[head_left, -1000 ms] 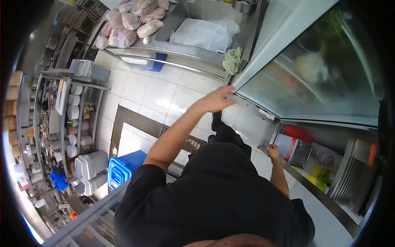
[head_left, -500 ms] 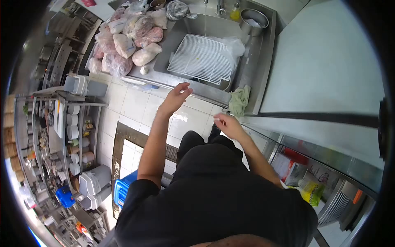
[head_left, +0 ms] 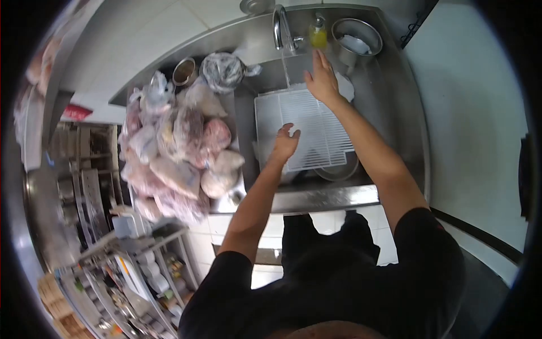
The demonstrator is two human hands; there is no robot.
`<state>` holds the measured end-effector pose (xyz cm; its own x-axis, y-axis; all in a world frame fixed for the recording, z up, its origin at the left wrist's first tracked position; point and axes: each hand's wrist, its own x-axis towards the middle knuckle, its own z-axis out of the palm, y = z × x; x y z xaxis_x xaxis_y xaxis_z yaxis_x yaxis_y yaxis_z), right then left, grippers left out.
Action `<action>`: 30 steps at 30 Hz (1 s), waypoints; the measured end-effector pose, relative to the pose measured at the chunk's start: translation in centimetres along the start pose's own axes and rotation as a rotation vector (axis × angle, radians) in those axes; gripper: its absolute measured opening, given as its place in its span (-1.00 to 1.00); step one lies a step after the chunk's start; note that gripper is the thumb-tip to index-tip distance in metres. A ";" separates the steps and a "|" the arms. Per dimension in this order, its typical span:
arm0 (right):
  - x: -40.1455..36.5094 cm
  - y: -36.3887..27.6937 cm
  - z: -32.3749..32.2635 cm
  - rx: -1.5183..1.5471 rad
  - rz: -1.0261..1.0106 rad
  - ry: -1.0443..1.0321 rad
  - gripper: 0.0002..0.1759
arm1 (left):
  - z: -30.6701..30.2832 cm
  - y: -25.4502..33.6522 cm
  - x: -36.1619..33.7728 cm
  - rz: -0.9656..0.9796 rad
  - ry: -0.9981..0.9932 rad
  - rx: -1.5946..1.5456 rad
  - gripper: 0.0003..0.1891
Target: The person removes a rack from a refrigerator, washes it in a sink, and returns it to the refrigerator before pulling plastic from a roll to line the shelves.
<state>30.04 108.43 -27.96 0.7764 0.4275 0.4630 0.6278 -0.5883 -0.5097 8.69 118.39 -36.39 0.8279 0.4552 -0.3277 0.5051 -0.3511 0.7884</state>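
Note:
A white wire rack (head_left: 316, 133) lies across the sink (head_left: 389, 113), over a round pan (head_left: 339, 169) and a pale plastic bag. Above the rack's left half is my left hand (head_left: 286, 144), its thumb and fingers apart and holding nothing. My right hand (head_left: 323, 79) reaches over the rack's far edge with its fingers stretched out, just short of a pump bottle of yellow soap (head_left: 318, 35). A thin stream of water falls from the curved faucet (head_left: 279, 25) to the left of that hand.
Bagged raw meat (head_left: 175, 147) is heaped on the counter to the left, beside a small metal pot (head_left: 184, 72) and a knotted plastic bag (head_left: 223, 72). A metal bowl (head_left: 357, 35) stands at the back right corner. Shelves with containers (head_left: 141, 277) are at lower left.
I have come closer to the sink. Both hands have moved from in front of the counter edge to over the sink, the right one farther forward toward the faucet and soap.

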 end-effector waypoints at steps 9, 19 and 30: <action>3.9 3.7 7.3 -0.410 0.148 -0.309 -0.16 | -1.9 -6.4 9.4 -0.258 -0.020 0.253 -0.09; 13.9 14.3 -7.1 -0.378 0.326 -0.307 -0.65 | 0.4 -12.9 11.4 -0.486 0.121 0.639 0.10; 16.5 18.4 -4.1 -0.440 0.463 -0.560 -0.57 | -2.6 -11.1 12.9 -0.585 0.103 -0.271 -0.31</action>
<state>54.20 101.82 -26.77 0.9349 0.2863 -0.2096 0.2517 -0.9515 -0.1766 13.19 130.28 -48.01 0.4006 0.5890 -0.7018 0.7746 0.1914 0.6028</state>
